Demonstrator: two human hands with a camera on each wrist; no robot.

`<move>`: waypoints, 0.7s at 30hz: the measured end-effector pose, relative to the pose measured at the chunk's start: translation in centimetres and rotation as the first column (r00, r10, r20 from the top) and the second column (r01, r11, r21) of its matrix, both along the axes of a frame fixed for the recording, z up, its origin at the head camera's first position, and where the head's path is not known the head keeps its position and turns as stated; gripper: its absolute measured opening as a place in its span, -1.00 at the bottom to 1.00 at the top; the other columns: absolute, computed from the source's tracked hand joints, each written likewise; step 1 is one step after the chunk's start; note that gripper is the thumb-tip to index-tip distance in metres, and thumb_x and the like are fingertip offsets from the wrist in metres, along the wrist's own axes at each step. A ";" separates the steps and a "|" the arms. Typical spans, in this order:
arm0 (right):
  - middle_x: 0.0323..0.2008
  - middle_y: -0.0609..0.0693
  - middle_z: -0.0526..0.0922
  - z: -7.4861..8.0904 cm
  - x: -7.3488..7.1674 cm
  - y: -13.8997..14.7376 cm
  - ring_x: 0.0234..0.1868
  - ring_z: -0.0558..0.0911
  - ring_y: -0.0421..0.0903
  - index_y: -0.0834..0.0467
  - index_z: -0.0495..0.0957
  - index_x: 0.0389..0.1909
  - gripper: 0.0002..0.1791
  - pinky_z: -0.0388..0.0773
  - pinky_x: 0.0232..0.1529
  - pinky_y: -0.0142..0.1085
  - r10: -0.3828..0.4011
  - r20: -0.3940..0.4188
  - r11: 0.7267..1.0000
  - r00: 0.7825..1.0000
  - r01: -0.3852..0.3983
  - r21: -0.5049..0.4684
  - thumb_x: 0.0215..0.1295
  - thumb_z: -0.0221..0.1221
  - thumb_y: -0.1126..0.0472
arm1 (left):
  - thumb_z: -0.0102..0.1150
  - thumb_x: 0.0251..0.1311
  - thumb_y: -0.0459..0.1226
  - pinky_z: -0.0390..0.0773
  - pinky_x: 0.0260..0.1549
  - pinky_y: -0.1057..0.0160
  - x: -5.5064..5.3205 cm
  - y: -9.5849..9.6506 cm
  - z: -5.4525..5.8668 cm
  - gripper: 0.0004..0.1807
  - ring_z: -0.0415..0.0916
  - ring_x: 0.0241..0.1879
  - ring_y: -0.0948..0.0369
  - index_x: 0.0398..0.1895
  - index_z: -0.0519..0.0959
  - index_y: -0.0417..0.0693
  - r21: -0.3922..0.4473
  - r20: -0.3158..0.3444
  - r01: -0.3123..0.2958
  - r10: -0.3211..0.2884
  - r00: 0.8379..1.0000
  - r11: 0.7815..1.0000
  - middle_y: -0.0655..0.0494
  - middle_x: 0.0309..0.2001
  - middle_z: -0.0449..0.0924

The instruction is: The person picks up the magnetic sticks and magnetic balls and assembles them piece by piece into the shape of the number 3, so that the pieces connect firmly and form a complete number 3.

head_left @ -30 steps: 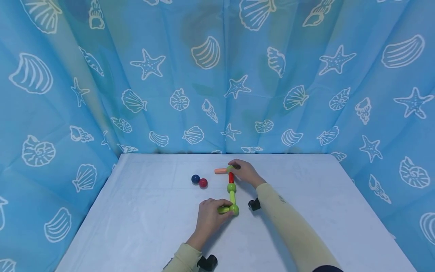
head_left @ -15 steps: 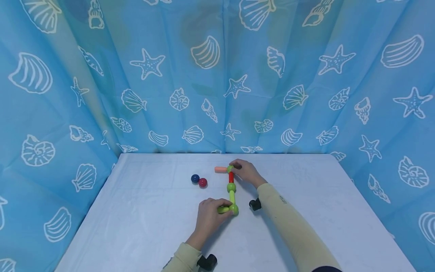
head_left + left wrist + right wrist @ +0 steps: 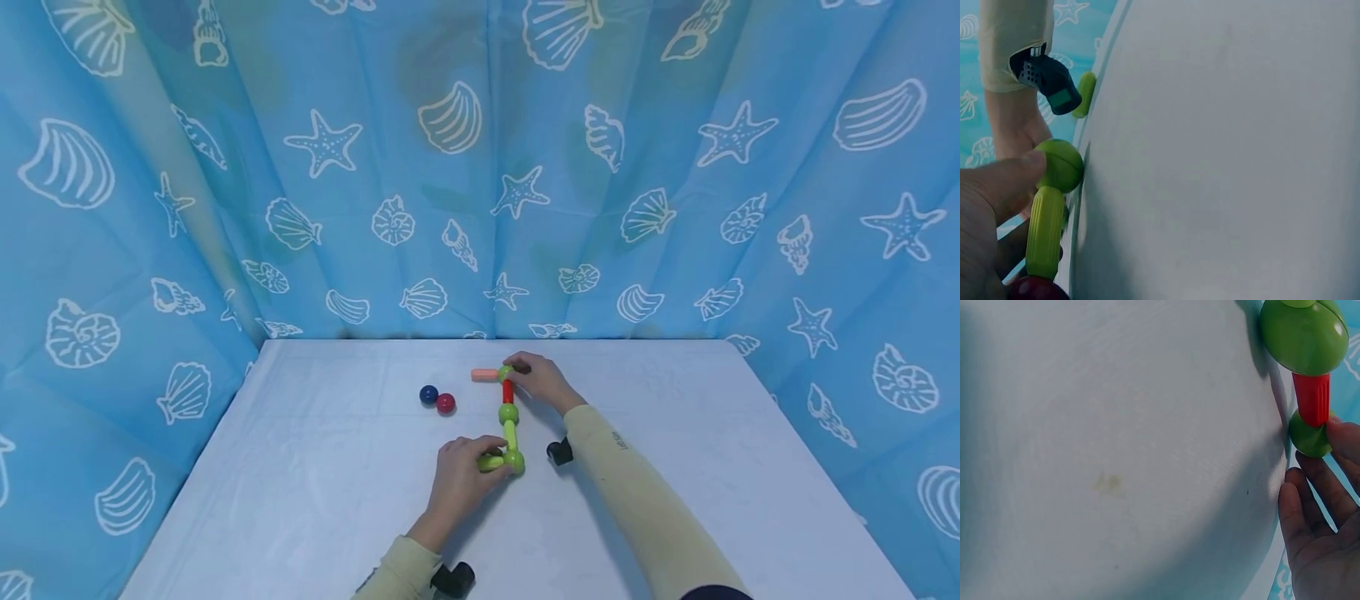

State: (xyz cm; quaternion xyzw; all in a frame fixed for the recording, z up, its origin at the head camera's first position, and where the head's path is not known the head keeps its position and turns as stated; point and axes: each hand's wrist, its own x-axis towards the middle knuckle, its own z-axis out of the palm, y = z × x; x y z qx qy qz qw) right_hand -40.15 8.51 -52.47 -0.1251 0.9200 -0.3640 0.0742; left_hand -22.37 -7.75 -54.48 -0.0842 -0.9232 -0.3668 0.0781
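Stretches as a bent ball-and-rod chain (image 3: 511, 426) between two hands, at the middle of the white table (image 3: 675, 400); resting on the surface or held just above it, cannot tell which. In order from the near end: short green rod (image 3: 491, 463) pointing left, near green ball (image 3: 514, 463) at the corner, yellow-green rod (image 3: 512, 437), middle green ball (image 3: 508, 414), red rod (image 3: 507, 392), far green ball (image 3: 506, 374) at the other corner, salmon rod (image 3: 484, 376) pointing left.

Looks light and stiff, probably hard plastic: likely slippery on the glossy balls, surer on the ribbed rods. Unlikely to break, more liable to swivel or part at a joint. Best taken at both corners, close to the joints.

Pinched at the near corner by the left hand (image 3: 459, 475), with the thumb against the near green ball. Pinched at the far corner by the right hand (image 3: 542, 382), with thumb and fingertip on the far green ball. Below the held rod in the left wrist view, a dark red ball (image 3: 1038, 289); joined or merely behind, cannot tell.

Farther left, apart from the chain: navy ball (image 3: 428, 395) just beside red ball (image 3: 446, 404). Around the wrists, pale sleeves (image 3: 630, 475) and black cameras (image 3: 453, 580). Behind, blue curtain (image 3: 420, 267) with white shells.
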 end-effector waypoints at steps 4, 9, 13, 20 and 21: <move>0.14 0.05 0.65 0.1 0.2 -0.1 0.21 0.56 0.04 0.04 0.60 0.17 -0.69 0.45 0.29 -0.04 -0.007 -0.004 1.000 1.000 0.007 -0.004 0.45 0.21 0.14 | 0.47 0.14 -0.02 0.49 0.08 0.00 0.0 -0.2 0.1 -0.56 0.54 -0.03 0.22 0.10 0.68 0.18 0.039 0.034 -0.003 0.002 0.999 0.999 0.30 -0.05 0.71; 0.14 0.04 0.65 0.1 0.2 0.0 0.22 0.56 0.03 0.04 0.60 0.17 -0.68 0.45 0.29 -0.05 -0.001 -0.012 1.000 1.000 0.001 0.008 0.45 0.21 0.14 | 0.32 0.29 0.04 0.56 0.02 0.04 0.0 -1.1 0.3 -0.61 0.55 -0.02 0.19 0.12 0.68 0.14 0.092 0.041 -0.044 0.041 0.998 0.995 0.26 0.00 0.68; 0.15 0.05 0.64 0.1 0.1 0.0 0.23 0.56 0.03 0.04 0.59 0.19 -0.67 0.44 0.30 -0.05 -0.003 -0.010 1.000 1.000 0.003 0.014 0.45 0.21 0.14 | 0.28 0.34 -0.01 0.59 -0.05 0.09 -0.5 -2.5 0.3 -0.65 0.56 -0.06 0.18 0.10 0.68 0.08 0.110 0.025 -0.106 0.104 0.994 0.988 0.20 -0.02 0.68; 0.14 0.03 0.64 -0.1 0.0 0.0 0.21 0.55 0.02 0.03 0.59 0.19 -0.67 0.44 0.30 -0.06 -0.012 0.010 1.000 1.000 0.011 0.012 0.46 0.21 0.14 | 0.35 0.29 -0.12 0.59 -0.02 0.06 -1.8 -5.2 0.5 -0.67 0.57 -0.01 0.13 0.09 0.68 0.05 0.072 0.024 -0.239 0.238 0.971 0.968 0.14 -0.03 0.67; 0.13 0.04 0.64 -0.1 0.0 0.0 0.20 0.56 0.02 0.04 0.59 0.19 -0.67 0.44 0.29 -0.06 -0.010 0.010 1.000 1.000 0.010 0.009 0.46 0.21 0.14 | 0.36 0.28 -0.13 0.59 -0.03 0.07 -2.0 -5.5 0.5 -0.66 0.57 -0.01 0.14 0.09 0.67 0.06 0.063 0.020 -0.250 0.249 0.968 0.966 0.14 -0.02 0.67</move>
